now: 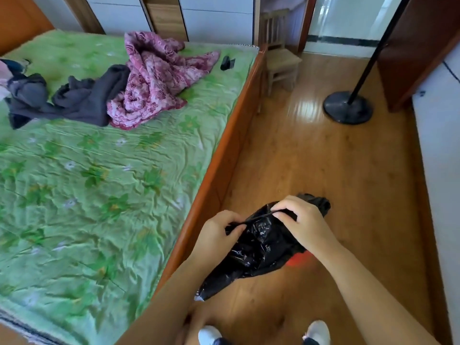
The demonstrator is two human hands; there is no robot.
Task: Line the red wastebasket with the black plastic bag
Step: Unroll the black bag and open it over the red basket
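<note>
I hold a crumpled black plastic bag (258,247) in front of me above the wooden floor. My left hand (219,232) pinches its top edge at the left. My right hand (301,222) pinches the same edge further right, so the rim is stretched taut between them. The bag's closed end hangs down to the lower left. Only a small patch of the red wastebasket (298,260) shows below the bag and under my right wrist; the rest is hidden.
A bed with a green floral sheet (99,183) and an orange wooden frame (224,155) lies at the left, with dark clothes and a pink quilt on it. A black floor stand (348,108), a small wooden chair (281,63) and a brown door stand further away. My white shoes (316,331) show at the bottom.
</note>
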